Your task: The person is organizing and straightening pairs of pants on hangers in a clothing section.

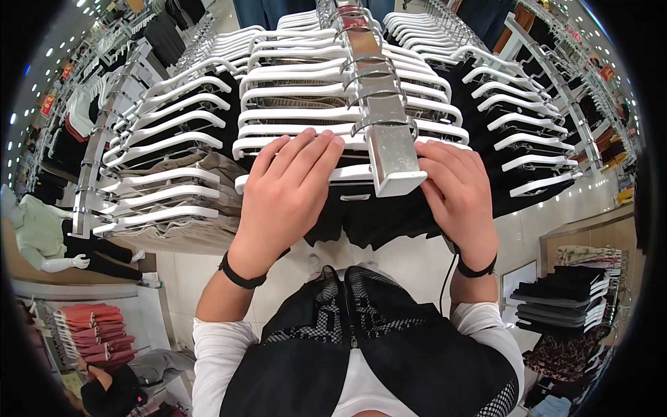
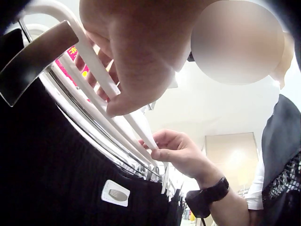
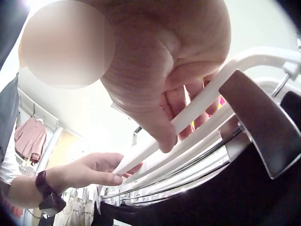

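Note:
At the front of the rack, my left hand [image 1: 288, 191] and right hand [image 1: 462, 198] grip a white hanger [image 1: 351, 174] on either side of the metal rail [image 1: 388, 135]. In the left wrist view, the left thumb lies on the near side of the hanger [image 2: 101, 70] with fingers behind it. The right wrist view shows the right thumb and fingers pinching the hanger [image 3: 204, 101] likewise. Black garments [image 1: 361, 222] hang below, one bearing a small pale label [image 2: 115, 193]. A metal clip [image 3: 261, 122] grips the black cloth at the hanger's end.
Behind, several white hangers [image 1: 299, 73] line the same rail. Side rails carry beige garments [image 1: 187, 229] on the left and white hangers [image 1: 535, 163] on the right. A mannequin [image 1: 45, 236] stands left, and another person [image 1: 111, 389] is at lower left.

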Demonstrator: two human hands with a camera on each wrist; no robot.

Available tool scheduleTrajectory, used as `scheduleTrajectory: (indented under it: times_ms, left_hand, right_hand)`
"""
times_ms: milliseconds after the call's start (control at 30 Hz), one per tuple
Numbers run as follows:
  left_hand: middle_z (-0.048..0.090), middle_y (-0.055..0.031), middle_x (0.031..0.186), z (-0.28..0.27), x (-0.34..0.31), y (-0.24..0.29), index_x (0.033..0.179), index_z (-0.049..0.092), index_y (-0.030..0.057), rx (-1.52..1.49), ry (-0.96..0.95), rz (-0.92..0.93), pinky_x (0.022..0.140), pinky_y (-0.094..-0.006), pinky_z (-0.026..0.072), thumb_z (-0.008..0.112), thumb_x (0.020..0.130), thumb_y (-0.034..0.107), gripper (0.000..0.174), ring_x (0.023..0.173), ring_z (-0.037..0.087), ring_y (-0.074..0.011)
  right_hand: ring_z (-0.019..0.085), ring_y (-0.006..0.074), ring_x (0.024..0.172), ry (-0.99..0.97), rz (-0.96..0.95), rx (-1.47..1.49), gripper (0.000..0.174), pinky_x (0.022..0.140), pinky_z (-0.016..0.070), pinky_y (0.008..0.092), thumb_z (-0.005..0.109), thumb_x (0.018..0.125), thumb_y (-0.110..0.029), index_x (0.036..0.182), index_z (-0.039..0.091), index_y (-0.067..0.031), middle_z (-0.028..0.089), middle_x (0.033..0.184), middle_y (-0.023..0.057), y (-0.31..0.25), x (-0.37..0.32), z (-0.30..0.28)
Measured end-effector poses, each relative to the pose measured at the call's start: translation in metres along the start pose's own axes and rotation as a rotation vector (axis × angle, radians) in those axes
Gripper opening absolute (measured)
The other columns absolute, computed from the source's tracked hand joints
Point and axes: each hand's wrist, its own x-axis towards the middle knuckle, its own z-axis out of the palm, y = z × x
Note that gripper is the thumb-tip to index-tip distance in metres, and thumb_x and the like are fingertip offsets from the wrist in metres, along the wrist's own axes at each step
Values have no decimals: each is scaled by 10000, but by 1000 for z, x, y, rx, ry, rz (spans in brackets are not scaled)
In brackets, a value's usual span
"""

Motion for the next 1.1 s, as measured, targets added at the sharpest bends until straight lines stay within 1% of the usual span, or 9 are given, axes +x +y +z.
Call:
scheduleTrajectory:
  times_ms: [67, 167, 267, 367, 467, 667, 767, 967, 1100]
  left_hand:
    - [676, -76, 1310, 1, -3, 0, 1343, 646, 79, -5, 5, 7, 1065, -436, 464, 701, 792, 52, 554, 1247, 623, -265]
    - [635, -112, 1390, 2, -5, 2, 1370, 610, 30, -40, -12, -13, 1114, -467, 429, 736, 737, 51, 646, 1320, 577, -304]
    - [592, -129, 1454, -3, 1, 10, 1425, 566, 43, 53, -56, -99, 1130, -467, 414, 782, 719, 87, 740, 1363, 543, -307]
    - [570, -130, 1473, -2, 1, 11, 1492, 502, 63, 96, -146, -149, 1142, -462, 396, 830, 736, 166, 830, 1376, 521, -298]
    - [569, -138, 1486, -2, 4, 11, 1444, 545, 52, 60, -140, -167, 1138, -464, 406, 826, 689, 109, 808, 1385, 525, -308]
    - [576, -132, 1476, 4, 8, 4, 1399, 566, 26, 88, -124, -161, 1114, -455, 420, 809, 661, 69, 778, 1375, 533, -302]
    - [570, -139, 1468, 1, 12, 5, 1466, 512, 31, 119, -171, -172, 1144, -457, 376, 802, 817, 239, 741, 1369, 525, -307]
    - [541, -159, 1508, 9, 14, 2, 1478, 509, 29, 149, -180, -192, 1179, -478, 364, 741, 882, 222, 668, 1411, 494, -319]
    - [541, -164, 1512, 10, 14, -2, 1488, 507, 34, 150, -187, -179, 1164, -470, 383, 720, 890, 181, 651, 1406, 501, -326]
  right_hand:
    - [671, 250, 1136, -5, -3, 9, 325, 932, 489, 394, 789, 760, -26, 1071, 706, -72, 720, 1200, 58, 0, -3, -1]
    - [650, 255, 1192, 2, 20, -5, 481, 992, 476, 407, 819, 745, -73, 1209, 694, -90, 693, 1271, 65, -5, -1, -3]
    - [616, 267, 1257, -50, 67, -79, 652, 1060, 457, 418, 850, 729, -134, 1342, 634, -92, 656, 1341, 78, -11, 2, -3]
    - [584, 276, 1305, -108, 79, -128, 728, 1099, 444, 427, 866, 720, -190, 1388, 596, -80, 625, 1388, 90, -12, 3, -2]
    - [583, 276, 1307, -153, 101, -164, 748, 1102, 445, 424, 866, 726, -207, 1402, 578, -67, 612, 1408, 97, -13, 5, -3]
    - [572, 280, 1324, -188, 123, -194, 771, 1114, 439, 424, 874, 729, -226, 1414, 565, -56, 599, 1427, 110, -15, 8, -2]
    - [556, 292, 1352, -201, 128, -199, 816, 1138, 423, 430, 866, 746, -309, 1449, 543, -49, 586, 1454, 127, -14, 8, 0]
    - [515, 322, 1409, -227, 168, -257, 895, 1167, 398, 450, 821, 776, -467, 1501, 506, -47, 557, 1497, 167, -14, 13, 5]
    - [520, 313, 1405, -234, 158, -266, 883, 1158, 410, 451, 836, 772, -427, 1497, 508, -42, 556, 1500, 164, -10, 14, 9]
